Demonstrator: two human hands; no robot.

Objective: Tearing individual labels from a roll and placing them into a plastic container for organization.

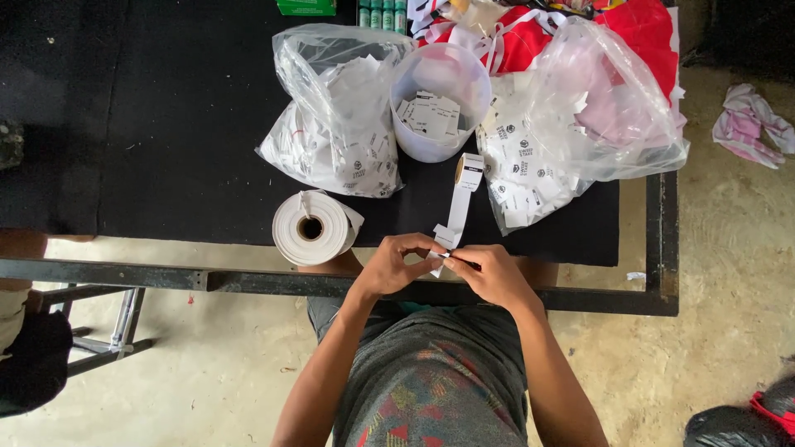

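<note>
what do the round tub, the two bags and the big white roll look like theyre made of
The tub looks like translucent, slightly frosted plastic: the tags inside show dimly through its wall. The left bag and right bag look like thin clear plastic film, creased, glossy, contents visible. The big roll seems to be matte white paper or label stock wound on a brown, likely cardboard, core.

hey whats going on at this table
A person seated at a black-topped table pinches a small white label between the left hand and right hand at the near edge. A strip of labels runs from the hands up to a small roll. Beside the left hand lies a large white paper roll. Behind stand a plastic tub and two clear bags holding loose labels.
</note>
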